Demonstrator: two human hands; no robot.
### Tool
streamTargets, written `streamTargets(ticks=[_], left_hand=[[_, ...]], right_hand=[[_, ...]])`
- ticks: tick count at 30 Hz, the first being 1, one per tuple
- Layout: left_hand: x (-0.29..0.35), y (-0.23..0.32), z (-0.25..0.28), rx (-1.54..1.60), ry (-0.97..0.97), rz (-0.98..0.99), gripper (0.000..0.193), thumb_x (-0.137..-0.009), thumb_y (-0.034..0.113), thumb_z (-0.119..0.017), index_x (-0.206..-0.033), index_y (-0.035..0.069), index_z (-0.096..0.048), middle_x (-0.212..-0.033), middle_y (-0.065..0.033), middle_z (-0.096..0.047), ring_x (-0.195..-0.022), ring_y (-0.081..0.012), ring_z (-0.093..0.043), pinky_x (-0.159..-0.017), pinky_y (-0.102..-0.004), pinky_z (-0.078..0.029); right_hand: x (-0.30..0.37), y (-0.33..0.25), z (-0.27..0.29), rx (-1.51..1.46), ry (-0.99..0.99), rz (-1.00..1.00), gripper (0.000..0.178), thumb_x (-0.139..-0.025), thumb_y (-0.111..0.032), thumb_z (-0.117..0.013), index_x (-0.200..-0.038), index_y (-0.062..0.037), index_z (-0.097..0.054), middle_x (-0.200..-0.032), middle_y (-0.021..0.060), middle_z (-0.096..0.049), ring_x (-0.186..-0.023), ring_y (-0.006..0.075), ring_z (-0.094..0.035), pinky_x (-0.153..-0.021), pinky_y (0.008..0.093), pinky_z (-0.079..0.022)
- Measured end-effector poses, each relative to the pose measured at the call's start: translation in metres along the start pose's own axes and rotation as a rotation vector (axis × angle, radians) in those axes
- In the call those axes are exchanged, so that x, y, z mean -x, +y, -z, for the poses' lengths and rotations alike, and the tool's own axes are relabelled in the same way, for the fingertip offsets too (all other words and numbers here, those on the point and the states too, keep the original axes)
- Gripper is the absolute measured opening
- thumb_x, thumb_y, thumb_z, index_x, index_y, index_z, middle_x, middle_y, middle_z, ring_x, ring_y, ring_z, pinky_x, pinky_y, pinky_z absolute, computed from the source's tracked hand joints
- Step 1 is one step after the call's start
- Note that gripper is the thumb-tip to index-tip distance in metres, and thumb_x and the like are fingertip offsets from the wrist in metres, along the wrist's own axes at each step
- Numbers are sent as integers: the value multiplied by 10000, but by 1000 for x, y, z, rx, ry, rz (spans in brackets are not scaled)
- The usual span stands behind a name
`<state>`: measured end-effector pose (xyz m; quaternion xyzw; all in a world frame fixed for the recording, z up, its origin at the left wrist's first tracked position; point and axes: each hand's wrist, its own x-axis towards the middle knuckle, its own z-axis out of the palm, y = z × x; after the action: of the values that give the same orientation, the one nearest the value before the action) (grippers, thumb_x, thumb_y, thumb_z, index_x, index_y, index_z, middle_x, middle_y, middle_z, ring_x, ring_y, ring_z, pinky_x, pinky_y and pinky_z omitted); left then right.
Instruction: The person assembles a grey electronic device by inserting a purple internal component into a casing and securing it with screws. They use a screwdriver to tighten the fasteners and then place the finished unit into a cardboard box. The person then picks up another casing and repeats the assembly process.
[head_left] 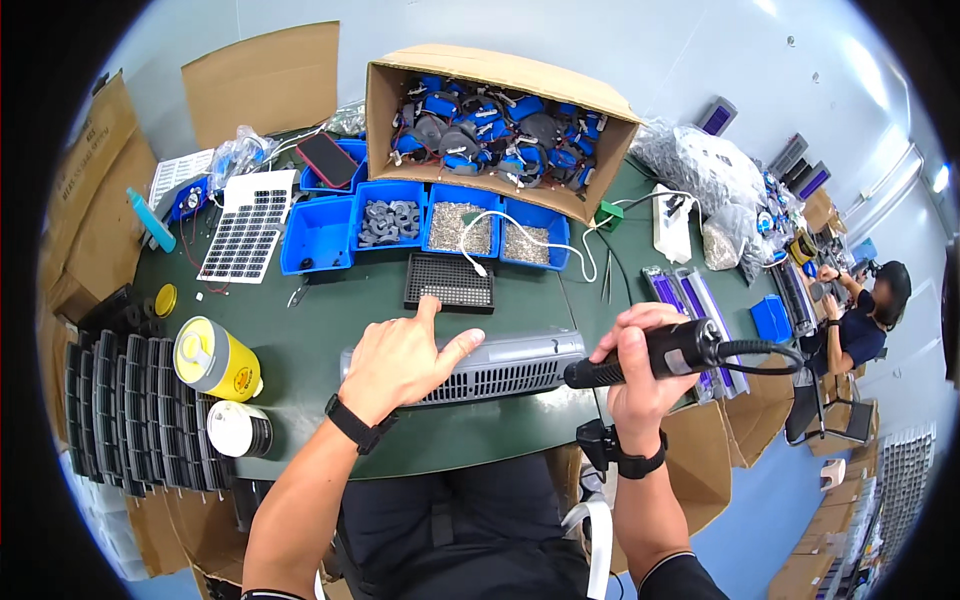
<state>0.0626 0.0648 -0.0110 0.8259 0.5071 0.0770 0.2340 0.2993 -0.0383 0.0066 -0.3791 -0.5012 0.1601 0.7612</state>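
A grey vented plastic housing (515, 368) lies lengthwise on the green table in front of me. My left hand (395, 362) is over its left end, thumb spread and index finger stretched to the near edge of a black perforated screw tray (450, 284). Nothing shows in that hand, though its other fingers are partly hidden. My right hand (640, 385) is wrapped round a black corded electric screwdriver (682, 348). The tool lies nearly level, its front end pointing left by the housing's right end. Its bit cannot be made out.
Blue bins (318, 235) with grey parts and small screws stand behind the tray. A cardboard box (510, 185) of blue-and-grey motors is behind them. A yellow-lidded jug (215, 357), a white-topped jar (240, 430) and stacked grey parts (140, 410) stand left. A co-worker (858, 320) sits far right.
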Motion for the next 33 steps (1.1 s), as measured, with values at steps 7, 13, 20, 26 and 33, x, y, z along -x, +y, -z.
streamTargets(ticks=[7, 13, 20, 26, 33], left_hand=[[-1, -2, -5, -13, 39, -18, 805, -1017, 727, -481, -1320, -12, -583, -827, -286, -740, -896, -496, -731, -868, -568, -554], [0, 1, -3, -6, 17, 2, 786, -1014, 719, -495, -1287, -11, -601, -825, -277, -739, -910, -492, -730, -867, -566, -552], [-7, -3, -8, -33, 46, -12, 789, -999, 728, -515, -1285, -1, -612, -781, -242, -726, -888, -455, -738, -858, -543, -551], [-5, -3, -8, -27, 39, 9, 802, -982, 740, -536, -1302, 9, -619, -868, -203, -755, -893, -415, -747, -852, -518, -550], [-5, -2, -8, -18, 45, 22, 810, -978, 746, -534, -1308, 12, -620, -882, -209, -759, -901, -413, -749, -858, -513, -550]], right_hand=[[6, 7, -5, -9, 43, -41, 149, -920, 72, -735, -1005, 12, -628, -991, 151, -668, -665, 154, -659, -602, 310, -584], [-26, -1, -12, 130, -46, -435, 182, -930, -126, -848, -923, -20, -702, -790, 17, -701, -681, 100, -671, -639, 257, -546], [-4, 10, -5, 98, -69, -255, 149, -910, -75, -856, -925, -2, -727, -764, 0, -686, -685, 67, -617, -625, 234, -479], [-10, 17, -10, 51, -123, -310, 204, -914, -164, -877, -957, -20, -739, -756, -4, -688, -654, 62, -621, -591, 231, -512], [-11, 13, -9, 7, -135, -345, 215, -911, -160, -879, -956, -17, -726, -851, 39, -741, -676, 67, -638, -595, 231, -525]])
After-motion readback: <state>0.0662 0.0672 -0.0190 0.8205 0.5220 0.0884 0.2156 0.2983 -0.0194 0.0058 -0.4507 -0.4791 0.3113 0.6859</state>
